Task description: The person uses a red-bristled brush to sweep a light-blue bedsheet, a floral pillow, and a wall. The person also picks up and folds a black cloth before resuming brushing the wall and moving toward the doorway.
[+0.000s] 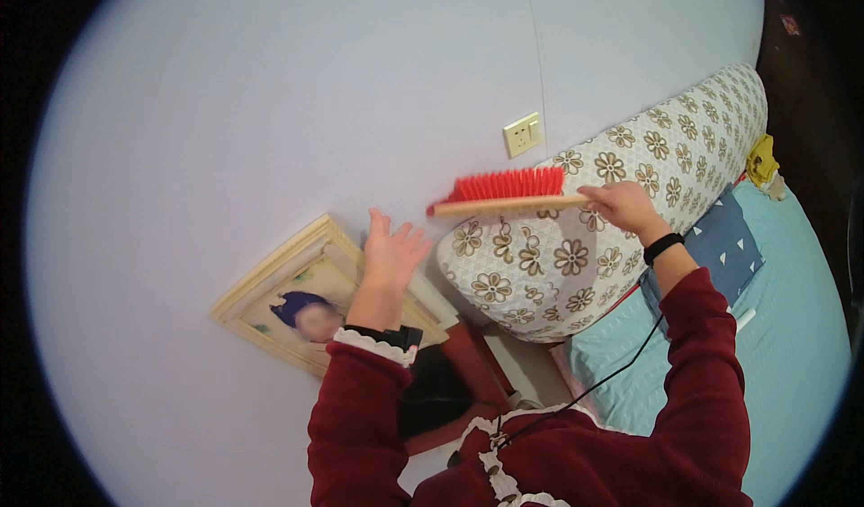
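Observation:
In my right hand (621, 206) is the end of the pale wooden handle of a bed brush (508, 188). Its red bristles point up and its far tip reaches leftward, in front of the flower-patterned padded headboard (576, 255). My left hand (393, 248) is raised to the left of the brush tip, palm up and fingers spread, with nothing in it. The two hands are apart, and the left one does not touch the brush. Behind my left forearm stands a framed picture (270, 298), partly covered by the arm.
A wall socket (522, 135) sits on the pale wall above the headboard. To the right lies a bed with a light blue sheet (792, 327), a dark blue pillow (727, 246) and a yellow cloth (763, 161). A black cord (612, 379) runs across near my chest.

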{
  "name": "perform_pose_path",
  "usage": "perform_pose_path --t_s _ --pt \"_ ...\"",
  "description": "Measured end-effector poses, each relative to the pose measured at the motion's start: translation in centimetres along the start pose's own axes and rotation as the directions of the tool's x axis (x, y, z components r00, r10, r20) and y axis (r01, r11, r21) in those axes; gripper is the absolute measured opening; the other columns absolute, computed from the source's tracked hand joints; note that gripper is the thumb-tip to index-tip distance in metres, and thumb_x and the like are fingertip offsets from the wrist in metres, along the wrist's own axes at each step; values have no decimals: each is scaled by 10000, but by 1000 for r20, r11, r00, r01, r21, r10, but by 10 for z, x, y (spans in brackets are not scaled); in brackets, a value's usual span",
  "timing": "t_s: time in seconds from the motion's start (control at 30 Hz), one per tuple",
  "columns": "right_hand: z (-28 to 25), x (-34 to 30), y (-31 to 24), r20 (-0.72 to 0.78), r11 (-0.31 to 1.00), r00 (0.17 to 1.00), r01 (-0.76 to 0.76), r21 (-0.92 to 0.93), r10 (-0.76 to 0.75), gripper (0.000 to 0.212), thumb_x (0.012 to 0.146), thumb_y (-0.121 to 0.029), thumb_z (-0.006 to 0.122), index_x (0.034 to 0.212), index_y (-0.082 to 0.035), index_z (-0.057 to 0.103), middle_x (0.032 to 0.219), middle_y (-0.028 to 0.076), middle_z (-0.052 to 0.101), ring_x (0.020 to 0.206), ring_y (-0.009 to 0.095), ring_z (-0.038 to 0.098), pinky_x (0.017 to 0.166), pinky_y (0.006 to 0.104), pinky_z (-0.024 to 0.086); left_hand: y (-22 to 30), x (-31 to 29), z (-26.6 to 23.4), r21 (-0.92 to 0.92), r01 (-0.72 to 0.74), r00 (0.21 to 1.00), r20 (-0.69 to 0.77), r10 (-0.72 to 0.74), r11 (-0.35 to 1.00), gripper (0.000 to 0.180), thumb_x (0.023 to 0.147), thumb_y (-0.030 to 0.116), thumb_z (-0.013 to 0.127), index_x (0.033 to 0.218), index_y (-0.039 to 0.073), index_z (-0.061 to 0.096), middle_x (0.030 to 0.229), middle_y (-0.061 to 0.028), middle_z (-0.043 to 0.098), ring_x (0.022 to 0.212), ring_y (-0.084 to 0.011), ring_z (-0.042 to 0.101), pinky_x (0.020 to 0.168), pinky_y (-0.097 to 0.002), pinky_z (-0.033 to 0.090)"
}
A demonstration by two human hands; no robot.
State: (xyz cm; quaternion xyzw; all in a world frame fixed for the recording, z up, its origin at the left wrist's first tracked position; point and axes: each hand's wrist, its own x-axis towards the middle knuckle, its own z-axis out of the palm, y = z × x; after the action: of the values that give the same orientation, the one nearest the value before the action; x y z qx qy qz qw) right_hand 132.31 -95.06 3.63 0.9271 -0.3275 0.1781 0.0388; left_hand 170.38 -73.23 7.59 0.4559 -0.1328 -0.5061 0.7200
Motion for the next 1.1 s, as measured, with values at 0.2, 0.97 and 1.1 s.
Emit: perform_pose_path --t_s 0.2,0.97,1.1 --pt "3 -25 7 -247 755 844 -249 606 477 338 952 -273 569 1269 -160 600 706 55 624 596 162 594 573 317 458 8 1 10 12 -77 997 22 76 997 954 939 623 451 1531 81 -65 1552 -288 82 1420 -428 221 1095 -535 336" --pt "93 51 -289 471 -812 720 220 541 509 382 973 -480 520 852 -138 400 527 -11 343 379 121 353 362 277 331 -26 -27 12 189 -36 998 60 26 981 720 999 542 380 1463 13 229 1435 -223 389 1295 -329 448 1050 -456 391" --pt "98 55 -297 564 -843 689 128 523 455 374 967 -469 532 859 -136 403 514 -9 354 379 116 364 356 278 327 -27 -29 9 184 -25 997 82 10 983 684 1003 533 377 1437 17 264 1392 -201 430 1256 -313 479 1016 -443 418"
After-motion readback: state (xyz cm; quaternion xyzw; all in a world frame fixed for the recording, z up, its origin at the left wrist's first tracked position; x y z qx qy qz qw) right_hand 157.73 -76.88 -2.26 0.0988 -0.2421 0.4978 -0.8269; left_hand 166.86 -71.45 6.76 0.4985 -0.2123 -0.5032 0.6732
